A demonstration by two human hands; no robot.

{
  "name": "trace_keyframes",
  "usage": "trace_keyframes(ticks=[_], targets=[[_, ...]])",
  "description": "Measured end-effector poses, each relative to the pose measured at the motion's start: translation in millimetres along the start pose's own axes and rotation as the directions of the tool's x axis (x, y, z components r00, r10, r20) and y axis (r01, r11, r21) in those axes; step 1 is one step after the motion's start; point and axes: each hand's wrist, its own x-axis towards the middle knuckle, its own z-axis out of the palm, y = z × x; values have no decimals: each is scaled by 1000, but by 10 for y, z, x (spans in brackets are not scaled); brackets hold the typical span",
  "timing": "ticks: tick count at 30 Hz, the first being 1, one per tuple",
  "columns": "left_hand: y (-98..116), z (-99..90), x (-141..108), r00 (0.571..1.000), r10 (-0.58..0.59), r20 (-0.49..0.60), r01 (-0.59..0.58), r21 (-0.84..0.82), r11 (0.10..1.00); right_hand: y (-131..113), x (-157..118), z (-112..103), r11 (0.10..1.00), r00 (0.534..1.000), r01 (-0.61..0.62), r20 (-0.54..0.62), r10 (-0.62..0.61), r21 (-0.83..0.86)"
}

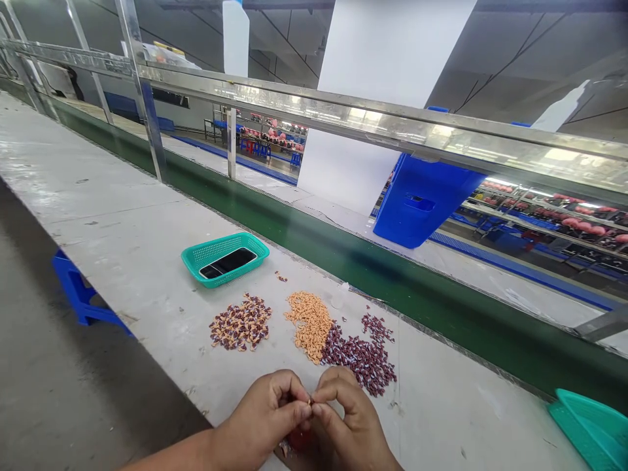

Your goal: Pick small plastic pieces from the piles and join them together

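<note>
My left hand (272, 415) and my right hand (346, 415) meet above the near edge of the worktable, thumb and forefinger of each pinched together. Between the fingertips a tiny orange piece (309, 402) shows, mostly covered by them. Beyond my hands lies a pile of small orange pieces (310, 324), touching a pile of small maroon pieces (360, 356) on its right. To the left is a separate pile of two-coloured orange-and-maroon pieces (241, 322). Something reddish, partly hidden, is below my hands.
A green plastic basket (196, 258) holding a phone (235, 263) stands behind the piles. Another green basket (589, 425) is at the right edge. Behind the table (161, 261) run a green belt (417, 294) and a metal rail (318, 104). A blue bin (422, 196) leans beyond.
</note>
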Motion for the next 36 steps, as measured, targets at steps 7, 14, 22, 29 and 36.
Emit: trace_keyframes(ticks=[7, 14, 22, 29, 36], targets=[[218, -552, 169, 953, 301, -22, -139, 852, 504, 331, 143, -484, 891, 949, -311, -155, 274, -330], [512, -1218, 291, 918, 386, 92, -66, 995, -81, 380, 168, -421, 716, 968, -193, -9, 252, -671], [433, -825, 513, 939, 264, 219, -206, 976, -77, 368, 159, -335, 554, 981, -80, 32, 190, -829], [335, -570, 759, 946, 188, 263, -239, 960, -143, 364, 153, -320, 646, 998, -65, -39, 54, -761], [341, -495, 831, 957, 122, 262, -243, 958, -155, 363, 141, -299, 746, 998, -48, -55, 15, -664]])
